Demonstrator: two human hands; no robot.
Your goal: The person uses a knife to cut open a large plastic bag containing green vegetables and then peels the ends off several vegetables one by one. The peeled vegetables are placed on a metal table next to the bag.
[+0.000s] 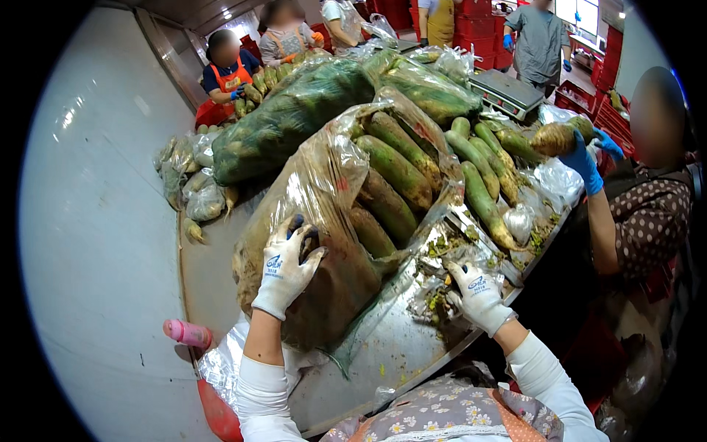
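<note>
A large clear plastic bag (309, 182) lies on the metal table, its mouth turned to the right. Long green radishes (395, 171) with soil on their skins show inside it. My left hand (290, 265), in a white glove with dark fingertips, rests against the bag's near side, thumb and fingers apart. In a matching glove, my right hand (478, 295) reaches into torn leaf scraps (436, 298) and crumpled film right of the bag. Its fingertips are partly hidden, so any hold is unclear. Loose green radishes (480, 188) lie beyond it.
Filled green bags (298, 110) are heaped behind. A scale (508, 91) stands at the back right. To my right, a person's blue-gloved hand (582, 163) holds a radish (552, 138). Several people stand farther back. A pink bottle (188, 333) lies by the left wall (105, 221).
</note>
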